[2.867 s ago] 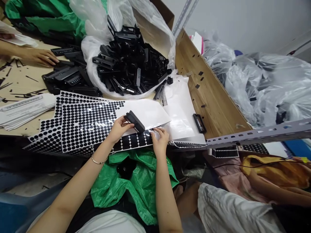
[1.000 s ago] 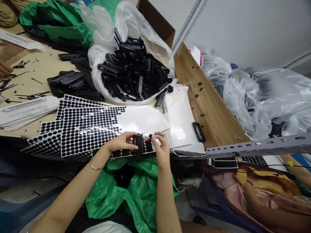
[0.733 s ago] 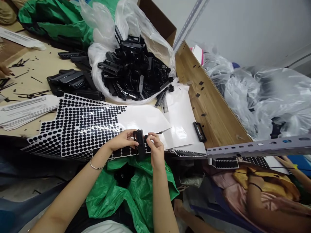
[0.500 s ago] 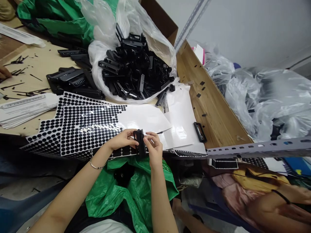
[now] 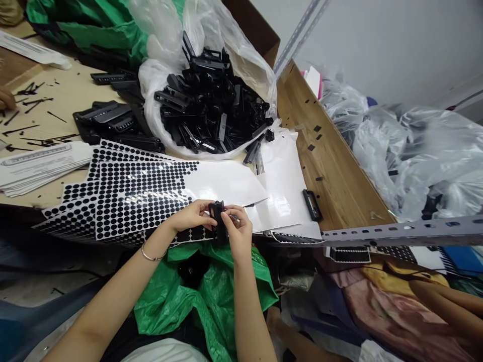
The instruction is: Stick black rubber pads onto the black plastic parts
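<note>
My left hand (image 5: 195, 215) grips a black plastic part (image 5: 219, 221) by its left side, thumb and fingers pinched on it. On the part's right side, my right hand (image 5: 237, 223) presses with thumb and fingertips; whether a small piece sits between them I cannot make out. The part stands upright above the table's front edge. Just left of it lie sheets of round black stickers (image 5: 139, 196), the top one partly bare white. Below both hands, a green woven bag (image 5: 211, 296) lies open across my lap, with something dark inside.
A clear plastic bag (image 5: 149, 90) heaped with black plastic parts stands behind the sheets. More parts (image 5: 113, 120) are piled to its left. A wooden board (image 5: 332, 161) edges the right side, a single black part (image 5: 312, 205) beside it. Another person's arm (image 5: 449, 306) shows at lower right.
Both hands stay at nearly the same spot, still on the black part, which has turned slightly. At lower right the other person's arm has shifted.
</note>
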`<state>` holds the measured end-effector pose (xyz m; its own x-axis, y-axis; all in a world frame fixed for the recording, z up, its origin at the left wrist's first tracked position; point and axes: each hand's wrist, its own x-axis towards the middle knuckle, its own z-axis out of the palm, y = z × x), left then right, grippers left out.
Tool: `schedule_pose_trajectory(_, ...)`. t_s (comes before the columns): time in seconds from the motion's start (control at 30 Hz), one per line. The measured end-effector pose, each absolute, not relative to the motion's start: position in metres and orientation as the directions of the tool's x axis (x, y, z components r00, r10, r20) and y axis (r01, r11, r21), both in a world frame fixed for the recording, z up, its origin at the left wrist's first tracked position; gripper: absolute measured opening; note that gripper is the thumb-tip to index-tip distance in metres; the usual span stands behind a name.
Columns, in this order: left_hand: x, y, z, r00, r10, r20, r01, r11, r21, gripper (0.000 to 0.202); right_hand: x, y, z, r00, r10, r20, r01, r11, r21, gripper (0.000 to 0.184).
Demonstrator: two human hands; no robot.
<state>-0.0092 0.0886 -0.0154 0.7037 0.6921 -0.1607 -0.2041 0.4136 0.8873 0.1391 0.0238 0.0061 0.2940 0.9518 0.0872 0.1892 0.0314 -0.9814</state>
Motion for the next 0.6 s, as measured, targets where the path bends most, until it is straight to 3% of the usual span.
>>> schedule_pose_trajectory(0.6,-0.010,0.089,-0.014,0.704,0.692,-0.163,-0.177,0.393,0.902,0.044,0.135,0.020,0.018,0.286,0.950,0.124,0.312,0.030,-0.949,0.015)
